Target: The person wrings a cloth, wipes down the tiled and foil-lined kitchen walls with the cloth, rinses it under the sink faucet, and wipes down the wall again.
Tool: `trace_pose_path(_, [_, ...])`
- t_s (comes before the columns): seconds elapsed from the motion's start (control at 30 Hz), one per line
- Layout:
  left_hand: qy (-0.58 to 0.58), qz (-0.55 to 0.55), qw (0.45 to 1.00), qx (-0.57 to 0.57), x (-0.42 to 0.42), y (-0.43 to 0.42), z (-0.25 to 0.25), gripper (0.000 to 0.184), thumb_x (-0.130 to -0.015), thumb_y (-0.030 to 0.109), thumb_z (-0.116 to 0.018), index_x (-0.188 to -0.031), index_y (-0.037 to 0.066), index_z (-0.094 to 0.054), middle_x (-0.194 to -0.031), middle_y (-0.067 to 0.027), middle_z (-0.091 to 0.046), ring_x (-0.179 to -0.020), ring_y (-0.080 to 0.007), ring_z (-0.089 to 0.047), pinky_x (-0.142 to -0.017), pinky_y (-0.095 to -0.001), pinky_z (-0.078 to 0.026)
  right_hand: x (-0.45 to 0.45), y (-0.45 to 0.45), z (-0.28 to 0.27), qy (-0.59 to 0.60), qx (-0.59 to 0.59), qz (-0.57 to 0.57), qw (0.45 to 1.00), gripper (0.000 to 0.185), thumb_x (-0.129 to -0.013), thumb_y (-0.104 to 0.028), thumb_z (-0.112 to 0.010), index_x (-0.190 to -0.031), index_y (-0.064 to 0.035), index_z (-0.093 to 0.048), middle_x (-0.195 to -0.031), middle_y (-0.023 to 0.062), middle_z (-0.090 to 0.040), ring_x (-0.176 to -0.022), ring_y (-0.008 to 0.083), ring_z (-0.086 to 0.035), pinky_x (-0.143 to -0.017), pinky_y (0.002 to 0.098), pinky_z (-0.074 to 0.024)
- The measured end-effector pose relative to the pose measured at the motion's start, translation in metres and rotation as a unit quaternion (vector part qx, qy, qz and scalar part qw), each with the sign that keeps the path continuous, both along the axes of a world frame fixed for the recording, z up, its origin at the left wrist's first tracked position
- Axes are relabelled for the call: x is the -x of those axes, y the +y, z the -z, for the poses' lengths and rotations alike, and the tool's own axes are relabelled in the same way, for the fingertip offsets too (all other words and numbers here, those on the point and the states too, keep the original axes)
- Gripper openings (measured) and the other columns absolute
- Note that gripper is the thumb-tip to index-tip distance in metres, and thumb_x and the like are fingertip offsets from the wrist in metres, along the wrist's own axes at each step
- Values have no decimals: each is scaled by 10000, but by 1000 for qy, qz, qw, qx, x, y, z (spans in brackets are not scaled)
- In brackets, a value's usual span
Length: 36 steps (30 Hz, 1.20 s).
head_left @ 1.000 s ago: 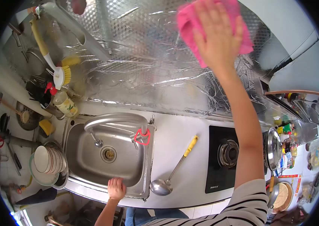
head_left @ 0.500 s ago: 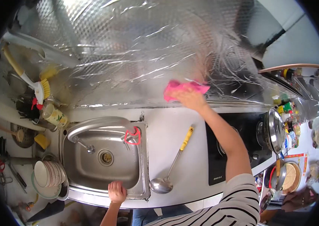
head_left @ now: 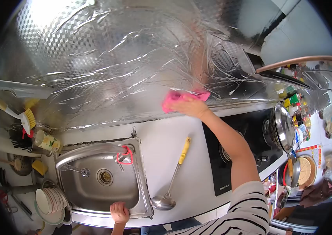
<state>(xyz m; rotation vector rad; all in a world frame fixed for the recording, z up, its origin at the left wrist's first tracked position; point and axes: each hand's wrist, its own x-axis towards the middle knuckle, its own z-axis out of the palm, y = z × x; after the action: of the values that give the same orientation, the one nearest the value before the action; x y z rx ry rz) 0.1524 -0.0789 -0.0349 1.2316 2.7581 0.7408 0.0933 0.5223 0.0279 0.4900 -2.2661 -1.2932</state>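
Observation:
My right hand (head_left: 190,106) presses a bunched pink cloth (head_left: 172,102) against the foil-covered wall, just above the back of the counter. The cloth sticks out past my fingers on both sides. My left hand (head_left: 119,212) is closed over the front rim of the steel sink (head_left: 144,196), its fingers together. Between the sink and the hob lies a ladle (head_left: 163,202) with a yellow handle, its bowl towards the front edge. A curved faucet (head_left: 91,152) with a red loop (head_left: 126,156) hanging at its base reaches across the sink.
A black hob (head_left: 222,172) is on the right, with a lidded pan (head_left: 283,125) on it. Stacked bowls (head_left: 50,200), a patterned cup (head_left: 47,141) and a yellow-bristled brush (head_left: 28,120) stand left of the sink. Shiny foil (head_left: 111,74) lines the back wall.
The camera view has tilted and shifted, moving the scene within the frame. My right hand stays on the wall with the cloth, slightly nearer the sink side. My left hand remains at the sink rim.

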Motion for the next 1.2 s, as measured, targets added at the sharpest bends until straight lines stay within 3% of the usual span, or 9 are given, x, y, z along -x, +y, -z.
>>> trace_pose_path(0.2, [10,11,1000,7,-1,-4,5,150,-705,55,-517,-842,48,-578,-817,-120,-596,-777,-325,-561,-718,-441,-418,-41,23,4,-74,37,53,995,594,-875,-259,-423,-1455,-277,-296,-1521,-162,-206,-1387,20,-175,-1171,383,-72])
trace_pose_path(0.33, [6,8,1000,8,-2,-1,4,141,-705,62,-519,-832,47,-579,-806,-128,-589,-771,-333,-556,-715,-446,-415,-8,33,-108,122,-400,119,900,584,-839,-311,-497,-1412,-289,-388,-1477,-139,-320,-1350,34,-271,-1143,453,-147])
trace_pose_path(0.4, [0,-21,1000,18,-3,-3,8,131,-702,67,-520,-819,46,-576,-789,-133,-579,-760,-340,-551,-715,-448,-414,2,11,-161,241,142,-39,959,637,-827,-424,-497,-1412,-191,-397,-1477,37,-345,-1334,223,-333,-1127,495,-141])
trace_pose_path(0.67, [0,-21,1000,6,-4,-9,14,129,-680,71,-513,-791,47,-574,-781,-128,-580,-755,-340,-550,-720,-453,-414,9,-8,-5,453,473,64,753,560,-889,-367,-433,-1381,-102,-398,-1444,167,-367,-1291,317,-404,-1105,549,-162])
trace_pose_path(0.77, [8,-15,1000,16,-4,-8,12,129,-681,75,-518,-793,49,-577,-783,-121,-585,-759,-334,-554,-725,-449,-420,25,-9,34,560,590,133,566,698,-906,-339,-401,-1465,5,-161,-1503,238,-199,-1378,383,-227,-1119,524,-126])
trace_pose_path(0.83, [8,-14,1000,10,-4,-9,14,128,-683,80,-526,-794,55,-584,-777,-113,-588,-761,-328,-557,-730,-449,-424,37,-6,45,675,720,0,161,659,-930,-299,-369,-1455,36,-151,-1505,265,-150,-1384,380,-206,-1139,472,-127])
trace_pose_path(0.97, [1,-15,1000,14,-5,-8,16,116,-686,86,-538,-785,63,-593,-779,-108,-599,-771,-321,-564,-731,-447,-425,54,-25,-32,665,725,-167,-63,717,-956,-388,-342,-1433,94,-111,-1500,285,-136,-1390,407,-181,-1139,473,-144])
trace_pose_path(1.03, [9,-17,1000,16,-5,-8,17,115,-691,90,-541,-788,67,-598,-783,-101,-605,-776,-314,-568,-740,-441,-426,76,-41,-57,714,637,59,285,741,-960,-419,-324,-1423,115,-105,-1504,294,-100,-1400,406,-147,-1144,475,-123])
trace_pose_path(1.2, [11,-21,999,26,-7,-11,19,105,-702,107,-547,-786,82,-607,-772,-83,-610,-775,-304,-571,-760,-439,-429,101,-95,-155,659,615,18,433,719,-958,-387,-368,-1437,90,-123,-1509,286,-98,-1414,405,-76,-1147,472,-75])
